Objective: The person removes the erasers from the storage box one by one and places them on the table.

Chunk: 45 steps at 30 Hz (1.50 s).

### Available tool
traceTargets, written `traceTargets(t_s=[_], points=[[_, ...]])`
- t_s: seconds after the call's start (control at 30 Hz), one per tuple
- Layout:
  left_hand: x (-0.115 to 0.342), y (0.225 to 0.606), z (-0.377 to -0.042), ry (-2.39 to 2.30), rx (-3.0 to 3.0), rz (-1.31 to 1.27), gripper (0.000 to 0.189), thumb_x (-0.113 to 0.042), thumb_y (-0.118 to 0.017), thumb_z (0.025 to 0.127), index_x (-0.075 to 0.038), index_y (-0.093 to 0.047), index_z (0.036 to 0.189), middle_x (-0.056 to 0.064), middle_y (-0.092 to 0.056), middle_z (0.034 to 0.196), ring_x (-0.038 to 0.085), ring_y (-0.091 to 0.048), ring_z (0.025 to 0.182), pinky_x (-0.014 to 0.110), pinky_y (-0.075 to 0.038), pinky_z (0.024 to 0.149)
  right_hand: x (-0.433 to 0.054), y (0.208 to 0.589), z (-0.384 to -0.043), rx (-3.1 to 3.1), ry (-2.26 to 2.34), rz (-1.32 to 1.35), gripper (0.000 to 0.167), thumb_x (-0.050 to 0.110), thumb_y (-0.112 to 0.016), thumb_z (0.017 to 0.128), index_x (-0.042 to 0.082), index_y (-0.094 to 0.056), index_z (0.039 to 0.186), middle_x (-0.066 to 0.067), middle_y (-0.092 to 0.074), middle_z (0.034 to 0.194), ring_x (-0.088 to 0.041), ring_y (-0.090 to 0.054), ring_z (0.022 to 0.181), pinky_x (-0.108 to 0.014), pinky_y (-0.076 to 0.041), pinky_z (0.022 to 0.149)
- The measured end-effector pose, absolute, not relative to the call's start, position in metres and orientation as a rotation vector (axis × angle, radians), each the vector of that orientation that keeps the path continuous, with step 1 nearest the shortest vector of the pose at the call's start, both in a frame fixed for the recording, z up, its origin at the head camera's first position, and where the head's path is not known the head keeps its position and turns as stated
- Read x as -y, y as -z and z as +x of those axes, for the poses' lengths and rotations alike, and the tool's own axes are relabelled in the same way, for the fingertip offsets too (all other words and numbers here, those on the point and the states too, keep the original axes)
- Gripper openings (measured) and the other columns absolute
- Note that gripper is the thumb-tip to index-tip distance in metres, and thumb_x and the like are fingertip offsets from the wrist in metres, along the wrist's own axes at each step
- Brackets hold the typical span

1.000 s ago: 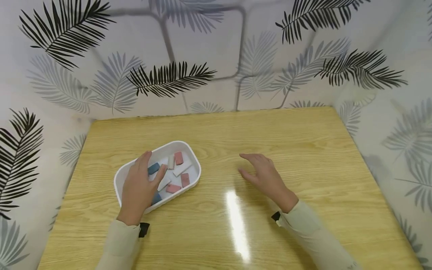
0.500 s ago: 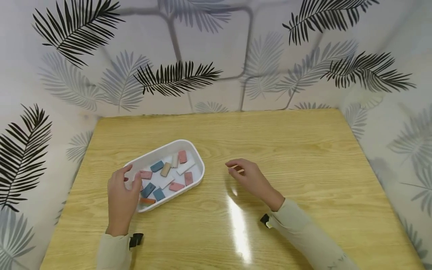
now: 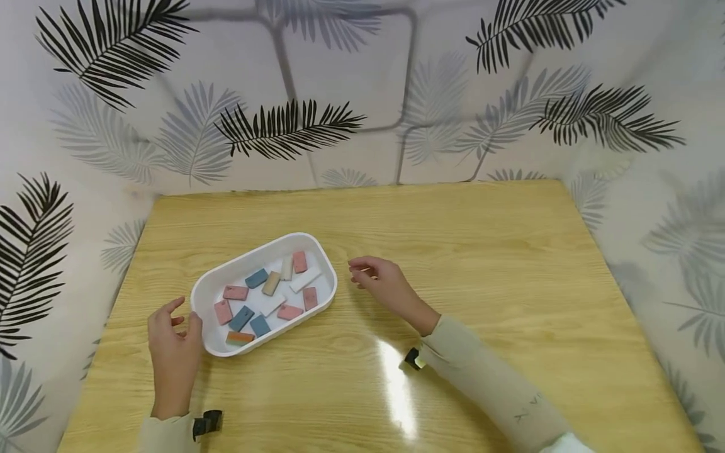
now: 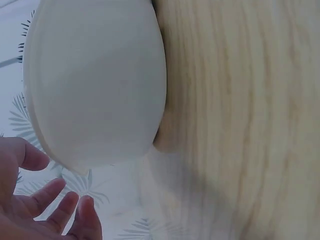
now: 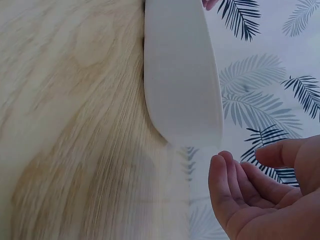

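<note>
A white oval-ended tub (image 3: 263,248) stands at an angle on the wooden table. Inside lie several small erasers: pink ones (image 3: 235,292), blue ones (image 3: 241,318), white ones (image 3: 306,280), a tan one (image 3: 271,283) and an orange-and-green one (image 3: 240,338). My left hand (image 3: 174,355) is beside the tub's left end, fingers loosely bent, thumb right at the rim. My right hand (image 3: 391,292) hovers off the right end, fingers relaxed and holding nothing. In the right wrist view, the fingertips (image 5: 218,165) are just below the tub's end wall (image 5: 182,75).
The wooden table (image 3: 481,251) stretches under both hands, with a bright glare strip near its front middle. A white leaf-patterned cloth (image 3: 362,82) hangs behind the table and along both sides.
My left hand has come away from over the tub, moving left and toward me to its left end. My right hand has moved left toward the tub's right end.
</note>
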<state>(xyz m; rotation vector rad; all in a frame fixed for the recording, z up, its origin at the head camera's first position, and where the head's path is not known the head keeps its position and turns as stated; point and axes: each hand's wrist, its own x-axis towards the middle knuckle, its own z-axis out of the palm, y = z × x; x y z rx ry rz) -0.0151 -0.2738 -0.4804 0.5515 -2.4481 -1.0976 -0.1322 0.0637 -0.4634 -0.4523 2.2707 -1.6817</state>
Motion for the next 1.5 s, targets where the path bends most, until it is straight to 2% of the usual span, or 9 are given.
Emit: traceTargets(t_s=[0.07, 0.23, 0.43, 0.7, 0.83, 0.93, 1.13, 1.5], points=[[0.278, 0.481, -0.010, 1.108, 2.461, 0.580, 0.038, -0.017, -0.050, 0.092, -0.002, -0.050, 0.127, 0.014, -0.045, 0.122, 0.021, -0.048, 0.095, 0.014, -0.038, 0.067, -0.055, 0.465, -0.136, -2.258, 1.685, -0.438, 0.025, 0.009, -0.055, 0.092, 0.000, -0.060, 0.115, -0.020, -0.063, 0.105, -0.033, -0.062, 0.091, -0.039, -0.051, 0.077], [0.277, 0.486, -0.002, 1.160, 2.483, 0.639, 0.039, -0.019, -0.052, 0.092, -0.004, -0.054, 0.128, 0.012, -0.049, 0.120, 0.019, -0.052, 0.094, 0.004, -0.038, 0.065, -0.041, 0.477, -0.140, -2.317, 1.632, -0.437, 0.027, 0.014, -0.057, 0.092, 0.002, -0.062, 0.116, -0.012, -0.064, 0.106, -0.021, -0.062, 0.090, -0.027, -0.050, 0.073], [0.271, 0.491, -0.002, 1.175, 2.474, 0.705, 0.039, -0.020, -0.056, 0.092, -0.006, -0.055, 0.128, 0.009, -0.054, 0.120, 0.009, -0.052, 0.091, 0.004, -0.039, 0.065, -0.027, 0.482, -0.142, -2.438, 1.566, -0.495, 0.025, 0.012, -0.062, 0.089, 0.002, -0.066, 0.112, -0.008, -0.066, 0.105, -0.018, -0.062, 0.090, -0.024, -0.049, 0.074], [0.269, 0.487, -0.008, 1.150, 2.421, 0.743, 0.035, -0.014, -0.057, 0.090, 0.000, -0.058, 0.123, 0.014, -0.056, 0.115, 0.004, -0.051, 0.083, 0.003, -0.038, 0.062, -0.012, 0.480, -0.151, -2.501, 1.522, -0.461, 0.026, 0.011, -0.065, 0.086, 0.002, -0.064, 0.110, -0.005, -0.064, 0.095, -0.014, -0.061, 0.083, -0.023, -0.049, 0.069], [0.271, 0.485, -0.015, 1.099, 2.418, 0.758, 0.032, -0.015, -0.057, 0.090, 0.001, -0.061, 0.118, 0.014, -0.059, 0.109, 0.007, -0.052, 0.078, 0.005, -0.039, 0.056, -0.006, 0.479, -0.156, -2.546, 1.476, -0.461, 0.024, 0.012, -0.065, 0.086, 0.002, -0.065, 0.109, -0.004, -0.063, 0.092, -0.012, -0.059, 0.081, -0.021, -0.048, 0.068], [0.271, 0.483, -0.020, 1.066, 2.423, 0.770, 0.031, -0.014, -0.056, 0.090, 0.001, -0.062, 0.117, 0.014, -0.059, 0.107, 0.014, -0.054, 0.078, 0.007, -0.038, 0.054, -0.002, 0.476, -0.157, -2.583, 1.421, -0.470, 0.023, 0.010, -0.064, 0.086, 0.002, -0.065, 0.107, -0.004, -0.063, 0.091, -0.013, -0.058, 0.080, -0.021, -0.047, 0.069], [0.271, 0.479, -0.023, 1.031, 2.422, 0.804, 0.032, -0.011, -0.053, 0.091, 0.005, -0.060, 0.118, 0.018, -0.056, 0.109, 0.022, -0.054, 0.084, 0.005, -0.035, 0.056, 0.004, 0.468, -0.156, -2.606, 1.362, -0.519, 0.022, 0.007, -0.062, 0.087, -0.002, -0.066, 0.107, -0.006, -0.060, 0.091, -0.015, -0.056, 0.080, -0.021, -0.046, 0.069], [0.264, 0.476, -0.030, 1.089, 2.419, 0.742, 0.032, -0.012, -0.053, 0.093, 0.005, -0.058, 0.120, 0.019, -0.054, 0.110, 0.023, -0.052, 0.086, 0.004, -0.034, 0.059, -0.002, 0.466, -0.163, -2.619, 1.353, -0.487, 0.021, 0.006, -0.062, 0.087, -0.002, -0.065, 0.107, -0.009, -0.061, 0.095, -0.017, -0.060, 0.085, -0.023, -0.048, 0.071]])
